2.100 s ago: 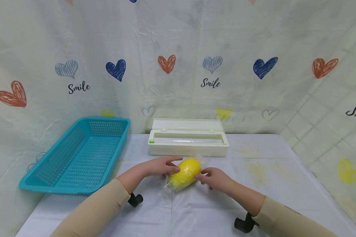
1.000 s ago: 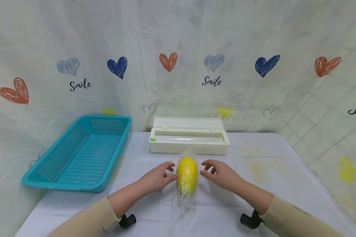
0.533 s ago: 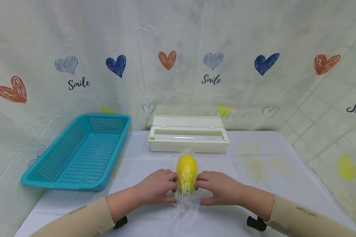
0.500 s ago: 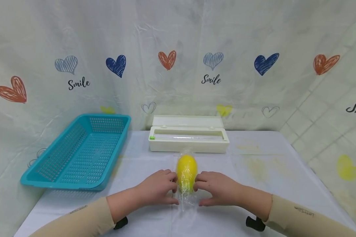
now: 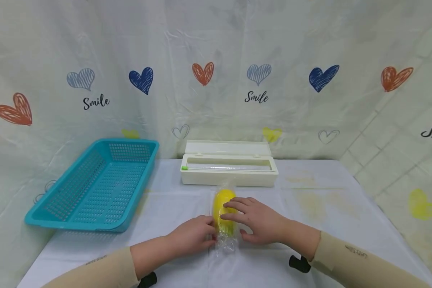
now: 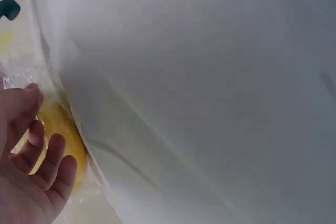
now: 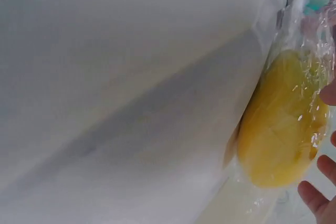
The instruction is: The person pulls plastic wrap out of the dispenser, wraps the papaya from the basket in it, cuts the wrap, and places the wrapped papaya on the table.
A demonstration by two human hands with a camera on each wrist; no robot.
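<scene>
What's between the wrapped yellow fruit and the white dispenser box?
Only bare tablecloth, seen in the head view; the yellow fruit in cling film lies just in front of the dispenser box.

Both arms reached forward from the bottom of the head view, in beige sleeves that ended at the wrists. The left hand (image 5: 192,236) lay low, palm turned toward the middle, and its fingers were gently bent with the tips pointing to the right. In the left wrist view the fingers (image 6: 50,156) were a little apart and only loosely curved. The right hand (image 5: 253,218) was higher and further forward — its fingers were nearly straight, spread a little, and pointed to the left, with the thumb below them. The two hands were close together, almost touching. In the right wrist view only some fingertips (image 7: 315,195) showed at the edge.
</scene>
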